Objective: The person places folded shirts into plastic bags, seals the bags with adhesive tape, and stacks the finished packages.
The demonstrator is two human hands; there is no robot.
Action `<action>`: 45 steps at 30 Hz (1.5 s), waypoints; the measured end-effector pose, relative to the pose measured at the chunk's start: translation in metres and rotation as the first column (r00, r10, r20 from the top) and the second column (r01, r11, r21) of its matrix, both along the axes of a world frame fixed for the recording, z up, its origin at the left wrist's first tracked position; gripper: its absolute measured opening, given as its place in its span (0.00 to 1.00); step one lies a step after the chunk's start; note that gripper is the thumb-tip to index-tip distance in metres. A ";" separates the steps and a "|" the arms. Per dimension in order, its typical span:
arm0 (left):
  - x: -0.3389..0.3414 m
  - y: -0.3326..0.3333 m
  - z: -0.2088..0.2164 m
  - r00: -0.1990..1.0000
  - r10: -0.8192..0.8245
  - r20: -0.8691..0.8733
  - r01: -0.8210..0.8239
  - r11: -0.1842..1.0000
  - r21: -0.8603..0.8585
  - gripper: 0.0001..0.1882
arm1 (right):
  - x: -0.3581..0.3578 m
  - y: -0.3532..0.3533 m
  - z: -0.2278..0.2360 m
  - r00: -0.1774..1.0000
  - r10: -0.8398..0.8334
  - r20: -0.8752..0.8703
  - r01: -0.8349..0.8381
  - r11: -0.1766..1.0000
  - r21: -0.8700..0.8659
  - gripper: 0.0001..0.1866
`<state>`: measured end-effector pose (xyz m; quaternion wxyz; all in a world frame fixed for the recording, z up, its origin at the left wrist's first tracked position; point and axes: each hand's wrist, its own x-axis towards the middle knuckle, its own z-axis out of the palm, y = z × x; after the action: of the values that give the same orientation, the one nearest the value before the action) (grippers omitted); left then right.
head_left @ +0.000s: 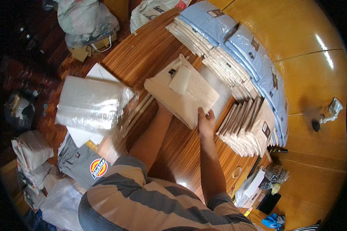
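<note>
A folded beige garment point(194, 98) with a small dark label and a pale rectangular patch lies tilted in front of me, over the wooden table. My right hand point(206, 121) pinches its near right corner, thumb on top. My left hand point(162, 107) reaches beneath the garment's near left edge; its fingers are hidden there. A sheet of clear plastic point(223, 90) shows just beyond the garment's right side. To the left lies a stack of clear plastic bags point(89, 104) on white sheets.
Bagged blue garments point(252, 52) and beige bundles point(227, 69) line the table's point(123, 57) far right side. Nearer stands a row of bagged beige garments point(250, 127). A tape roll point(237, 172) lies near right. Grey trousers point(79, 158) lie at lower left. Filled plastic bags point(86, 23) stand beyond the table.
</note>
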<state>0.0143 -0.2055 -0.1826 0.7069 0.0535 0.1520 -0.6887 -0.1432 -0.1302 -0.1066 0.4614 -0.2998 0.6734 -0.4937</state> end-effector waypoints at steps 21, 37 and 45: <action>0.085 0.282 0.019 0.111 -0.439 0.892 0.625 0.728 0.281 0.20 | 0.003 0.264 0.042 0.233 0.407 -0.883 -0.782 0.618 0.079 0.33; 0.085 0.273 0.045 0.194 -0.598 0.778 0.586 0.706 0.397 0.15 | 0.002 0.264 -0.007 -0.005 0.182 -0.983 -0.887 0.453 0.088 0.24; 0.092 0.269 0.034 0.229 -0.636 0.737 0.640 0.669 0.378 0.14 | -0.024 0.239 0.014 0.571 0.156 -0.806 -0.493 0.850 -0.186 0.17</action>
<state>0.1061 0.0635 -0.1486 0.3454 0.4252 -0.2355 -0.8028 -0.1673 0.1092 -0.0925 0.1466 -0.6863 0.6220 -0.3472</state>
